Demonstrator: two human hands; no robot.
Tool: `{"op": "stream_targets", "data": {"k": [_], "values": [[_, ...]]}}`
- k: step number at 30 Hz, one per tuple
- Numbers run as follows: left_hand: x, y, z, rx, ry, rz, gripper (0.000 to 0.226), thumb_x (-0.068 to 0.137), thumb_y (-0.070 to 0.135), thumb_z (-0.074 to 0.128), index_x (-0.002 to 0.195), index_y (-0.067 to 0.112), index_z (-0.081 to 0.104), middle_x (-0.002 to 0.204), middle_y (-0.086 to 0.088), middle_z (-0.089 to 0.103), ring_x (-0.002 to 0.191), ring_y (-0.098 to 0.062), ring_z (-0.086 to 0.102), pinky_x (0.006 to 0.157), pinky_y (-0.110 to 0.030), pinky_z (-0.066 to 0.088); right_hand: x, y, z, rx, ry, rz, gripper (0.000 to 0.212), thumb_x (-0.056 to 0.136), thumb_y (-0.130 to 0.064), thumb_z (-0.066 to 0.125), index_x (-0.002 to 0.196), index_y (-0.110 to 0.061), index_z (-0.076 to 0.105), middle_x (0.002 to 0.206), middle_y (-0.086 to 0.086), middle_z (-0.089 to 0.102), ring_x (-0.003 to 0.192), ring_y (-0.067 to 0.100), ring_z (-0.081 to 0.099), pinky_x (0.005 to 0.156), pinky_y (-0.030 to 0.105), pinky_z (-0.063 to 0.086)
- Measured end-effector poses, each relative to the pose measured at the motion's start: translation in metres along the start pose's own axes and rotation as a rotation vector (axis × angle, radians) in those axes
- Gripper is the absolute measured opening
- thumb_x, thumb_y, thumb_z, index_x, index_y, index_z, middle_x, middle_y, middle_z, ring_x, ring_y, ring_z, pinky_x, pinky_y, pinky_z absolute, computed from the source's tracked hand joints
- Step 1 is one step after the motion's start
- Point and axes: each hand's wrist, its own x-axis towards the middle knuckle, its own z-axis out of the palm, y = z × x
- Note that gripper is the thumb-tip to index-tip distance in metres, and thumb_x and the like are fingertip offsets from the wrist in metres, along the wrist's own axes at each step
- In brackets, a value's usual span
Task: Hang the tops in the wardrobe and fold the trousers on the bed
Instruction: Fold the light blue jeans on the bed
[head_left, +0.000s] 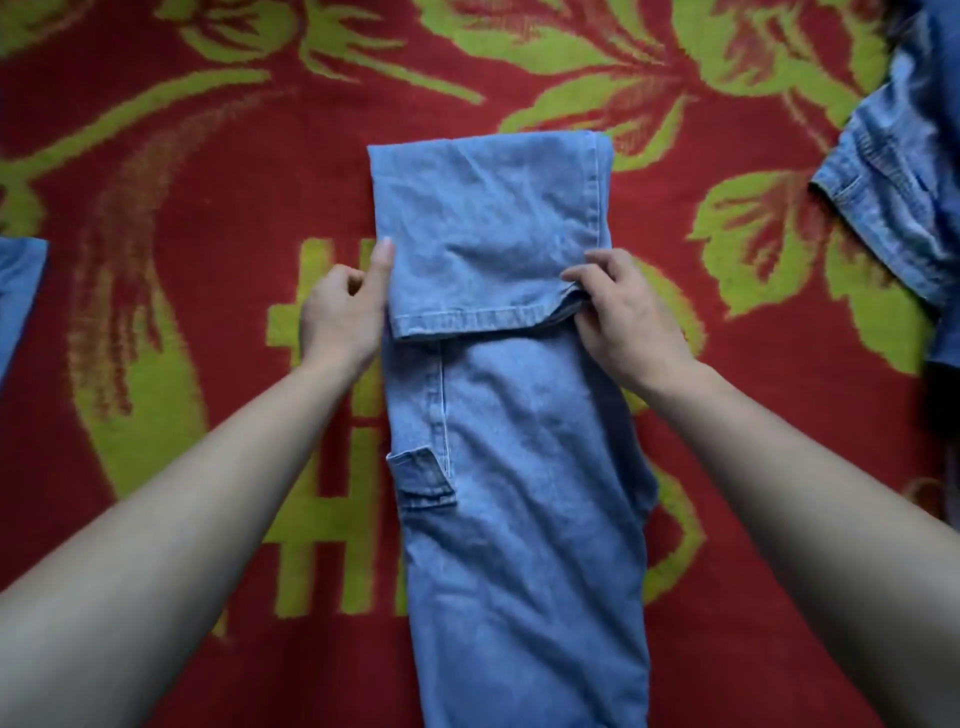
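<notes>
Right now the trousers (519, 467) lie lengthwise down the middle of the bed cover (208, 208), running from well short of the far edge to the near edge, where they pass out of view between my forearms. Their far end is folded back toward me, so the hem (467, 319) lies across the leg as a straight band, with a small patch pocket (421, 480) further down on the left side.

Bare red and green cover shows on both sides of the denim and beyond its far fold, so there is open room left, right and ahead. At the left edge of the cover a piece of blue cloth (18, 291) pokes in, well apart from my arm. At the far right corner another denim garment (893, 171) lies bunched, also well apart from the trousers.

My right hand (623, 317) pinches the right corner of the hem, fingers curled on top and the thumb beneath, with that corner lifted a little off the layer below. My left hand (343, 312) sits just beside the left edge of the folded part. Its thumb is straight and lies along that edge, touching it, while the other fingers are curled in on themselves over the cover with no denim between them.
</notes>
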Motion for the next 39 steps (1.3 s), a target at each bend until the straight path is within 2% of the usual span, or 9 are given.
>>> {"op": "stream_targets", "data": {"k": [5,12,16,20,24,26,29,34,39], "values": [[-0.007,0.001,0.011,0.047,-0.047,-0.058,0.063,0.073,0.064,0.073,0.109,0.013,0.059,0.111,-0.002,0.065,0.100,-0.021,0.061,0.082,-0.035,0.049,-0.004,-0.001,0.001,-0.042,0.112,0.012,0.029,0.089,-0.014,0.059,0.117,-0.011,0.067,0.113,0.013,0.058,0.105,0.033,0.054,0.086,0.045,0.048],[-0.018,0.016,0.002,-0.286,-0.062,0.096,0.016,0.088,0.032,0.070,0.093,0.017,0.067,0.084,0.005,0.068,0.079,-0.012,0.064,0.077,-0.036,0.054,0.008,-0.016,-0.017,0.080,0.295,0.101,0.028,0.094,-0.022,0.050,0.118,-0.013,0.062,0.108,0.008,0.066,0.100,0.028,0.059,0.086,0.039,0.043],[-0.029,0.026,0.008,-0.479,-0.079,0.056,0.013,0.091,0.025,0.067,0.094,0.024,0.055,0.096,0.005,0.067,0.085,-0.009,0.064,0.078,-0.031,0.053,-0.004,-0.025,-0.024,0.105,0.391,0.013,0.029,0.091,-0.016,0.052,0.118,-0.012,0.064,0.110,0.007,0.066,0.101,0.026,0.060,0.087,0.034,0.045],[-0.042,0.007,0.024,-0.297,-0.074,-0.276,0.035,0.085,0.044,0.065,0.107,0.019,0.054,0.105,0.004,0.063,0.091,-0.014,0.062,0.074,-0.031,0.053,-0.024,-0.017,-0.007,0.069,0.115,0.053,0.037,0.088,-0.009,0.055,0.124,-0.013,0.062,0.120,0.012,0.058,0.110,0.031,0.055,0.091,0.042,0.048],[-0.041,-0.001,0.025,-0.157,-0.128,-0.353,0.062,0.085,0.058,0.059,0.123,0.011,0.050,0.120,-0.004,0.059,0.104,-0.024,0.062,0.084,-0.046,0.057,-0.029,-0.010,0.007,-0.034,-0.045,0.130,0.043,0.089,-0.008,0.054,0.130,-0.020,0.058,0.135,0.013,0.046,0.116,0.036,0.049,0.086,0.047,0.050],[-0.038,0.003,0.024,-0.305,-0.205,-0.401,0.057,0.087,0.056,0.060,0.119,0.009,0.056,0.114,-0.006,0.066,0.095,-0.023,0.067,0.068,-0.037,0.060,-0.026,-0.012,0.009,-0.034,-0.021,0.147,0.043,0.088,-0.007,0.053,0.129,-0.019,0.059,0.133,0.014,0.047,0.114,0.036,0.049,0.087,0.047,0.049],[-0.049,0.011,0.022,-0.605,-0.371,-0.459,0.025,0.094,0.041,0.062,0.095,0.016,0.064,0.072,-0.001,0.072,0.060,-0.014,0.068,0.049,-0.023,0.051,-0.025,-0.015,0.007,-0.053,0.016,0.116,0.040,0.088,-0.008,0.051,0.125,-0.018,0.063,0.129,0.013,0.053,0.111,0.036,0.054,0.085,0.045,0.048],[-0.065,0.010,0.024,-0.545,0.087,-0.143,0.027,0.078,0.022,0.066,0.063,0.024,0.043,0.057,0.012,0.043,0.053,-0.008,0.037,0.051,-0.025,0.033,-0.036,-0.014,-0.006,-0.036,0.424,0.014,0.023,0.084,-0.011,0.058,0.103,-0.016,0.072,0.107,0.012,0.060,0.095,0.032,0.057,0.076,0.037,0.045],[-0.080,-0.032,0.028,-0.020,-0.057,-0.136,0.025,0.086,0.037,0.066,0.079,0.014,0.063,0.078,-0.002,0.067,0.080,-0.026,0.064,0.069,-0.035,0.048,-0.065,-0.004,0.015,-0.099,-0.179,0.056,0.042,0.086,-0.018,0.055,0.127,-0.020,0.063,0.126,0.012,0.049,0.110,0.034,0.046,0.090,0.047,0.046]]}}
